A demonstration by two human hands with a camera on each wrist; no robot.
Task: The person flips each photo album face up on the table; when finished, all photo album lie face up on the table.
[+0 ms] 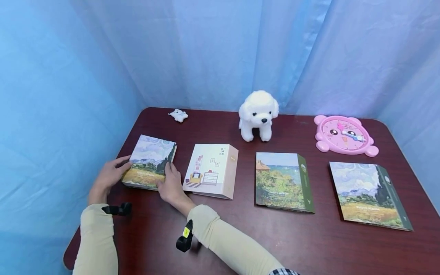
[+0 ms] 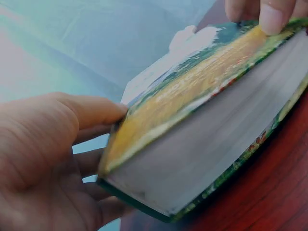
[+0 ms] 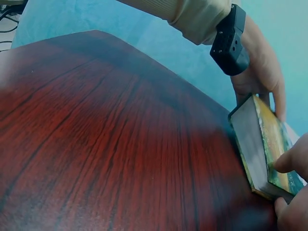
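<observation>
"Gripping that wheat-field photo album (image 1: 149, 162) with both hands. How far along does it look?"

"Partway, I'd judge. The left hand (image 1: 105, 177) pinches the left edge, thumb on the cover, fingers (image 2: 89, 163) behind; the right hand (image 1: 173, 185) clamps the near right corner, thumb on top. So the album sits between the two sets of fingers, at the left end of the counter (image 1: 148, 236). It is grasped; letting go isn't done."

"And the others?"

"All to the right of the right-hand fingers, none touched. The furniture-print case (image 1: 207, 170) lies just beside them, the seaside-print case (image 1: 280, 183) is well apart, and a second wheat-field case (image 1: 366, 194) is farthest off. They make a fairly tidy row, so that part seems settled. Beyond the fingers stand a plush dog (image 1: 259, 110), a pink clock (image 1: 343, 135) farther right, and a small white charm (image 1: 178, 115)."

"What can't you make out?"

"Whether those three hold albums or are only sleeves; their insides don't show. I can't tell if the held album rests fully on the counter, either. Its underside hides some left fingertips, the right wrist view cuts off most of the right hand, and the left wrist view is blurred. The charm is too small to identify exactly."
</observation>
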